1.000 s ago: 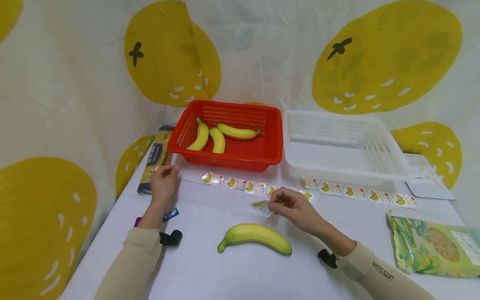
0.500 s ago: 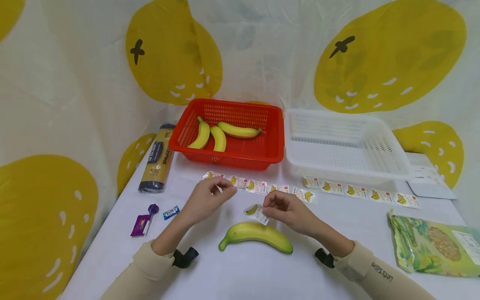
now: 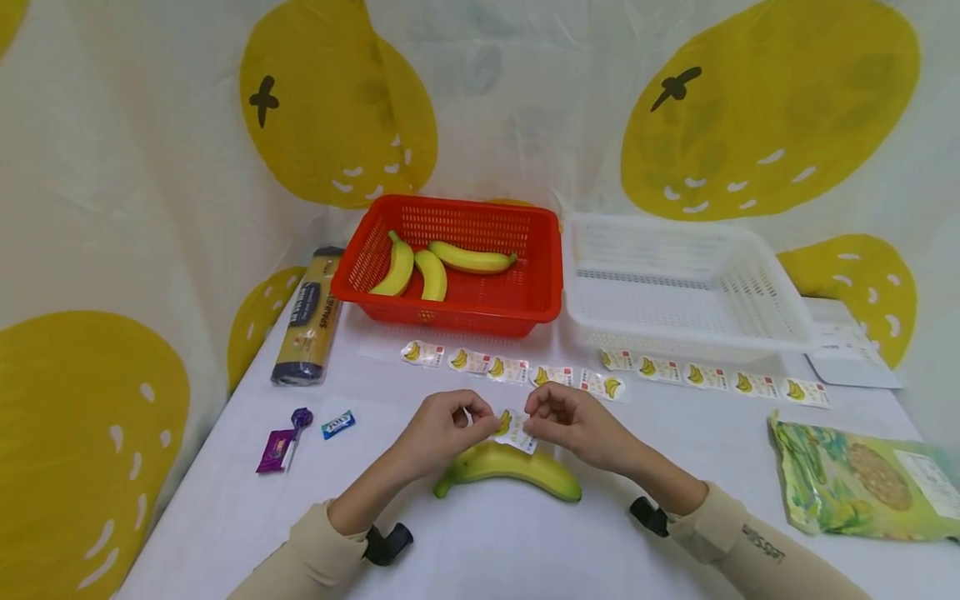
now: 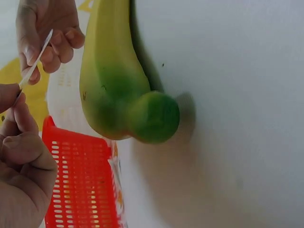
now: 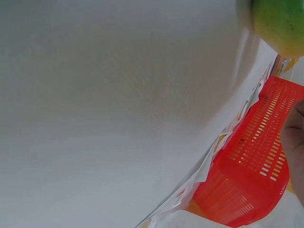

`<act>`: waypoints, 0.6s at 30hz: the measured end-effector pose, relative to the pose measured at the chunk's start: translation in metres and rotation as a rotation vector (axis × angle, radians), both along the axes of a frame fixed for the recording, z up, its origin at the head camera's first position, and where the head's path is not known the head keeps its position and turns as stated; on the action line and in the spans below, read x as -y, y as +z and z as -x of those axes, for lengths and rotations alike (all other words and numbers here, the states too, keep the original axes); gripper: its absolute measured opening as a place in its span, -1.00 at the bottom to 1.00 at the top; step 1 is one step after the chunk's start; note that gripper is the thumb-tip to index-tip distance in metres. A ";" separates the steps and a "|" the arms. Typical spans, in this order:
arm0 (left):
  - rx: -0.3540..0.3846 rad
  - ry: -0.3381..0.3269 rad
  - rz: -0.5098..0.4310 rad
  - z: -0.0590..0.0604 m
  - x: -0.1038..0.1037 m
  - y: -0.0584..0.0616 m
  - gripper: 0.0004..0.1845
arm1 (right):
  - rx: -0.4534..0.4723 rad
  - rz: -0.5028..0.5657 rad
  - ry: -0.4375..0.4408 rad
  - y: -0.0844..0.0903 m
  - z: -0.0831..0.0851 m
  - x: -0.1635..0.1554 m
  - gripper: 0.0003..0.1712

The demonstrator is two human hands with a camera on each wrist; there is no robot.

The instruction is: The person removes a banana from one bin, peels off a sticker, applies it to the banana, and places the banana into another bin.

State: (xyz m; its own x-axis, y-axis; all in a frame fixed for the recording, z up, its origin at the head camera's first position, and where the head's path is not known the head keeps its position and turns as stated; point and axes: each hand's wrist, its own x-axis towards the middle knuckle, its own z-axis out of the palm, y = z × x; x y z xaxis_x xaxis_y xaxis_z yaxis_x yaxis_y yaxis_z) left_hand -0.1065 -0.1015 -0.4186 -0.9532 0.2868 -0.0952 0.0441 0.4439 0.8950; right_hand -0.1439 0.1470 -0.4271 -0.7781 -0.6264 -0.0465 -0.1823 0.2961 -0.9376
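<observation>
White table (image 3: 480,542) below: left hand (image 3: 438,433) and right hand (image 3: 573,421) both pinched the flimsy sticker (image 3: 512,427) by its edges above the banana (image 3: 510,468); it looked light and easily creased.

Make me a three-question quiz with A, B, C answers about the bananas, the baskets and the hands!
1. Where does the banana outside the baskets lie?
A. in the white basket
B. on the table, just under both hands
C. on the spaghetti pack

2. How many bananas are in the red basket?
A. one
B. three
C. five

3. What are the left hand and right hand doing?
A. both pinch one banana sticker
B. both rest flat on the table
C. both hold the lollipop

Answers: 1 B, the head view shows it on the white table right below the hands. 2 B, three yellow bananas lie inside it. 3 A, fingers of each hand pinch one edge of the sticker above the banana.
</observation>
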 end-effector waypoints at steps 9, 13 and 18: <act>0.020 0.056 -0.001 -0.009 -0.007 -0.017 -0.83 | 0.029 -0.132 0.017 0.004 -0.003 0.000 -0.76; 0.002 0.048 0.055 -0.015 -0.007 -0.019 -0.84 | 0.041 -0.172 0.031 0.001 -0.007 0.002 -0.75; -0.026 0.031 0.094 -0.019 -0.007 -0.022 -0.85 | 0.023 -0.198 0.021 -0.005 -0.012 0.003 -0.75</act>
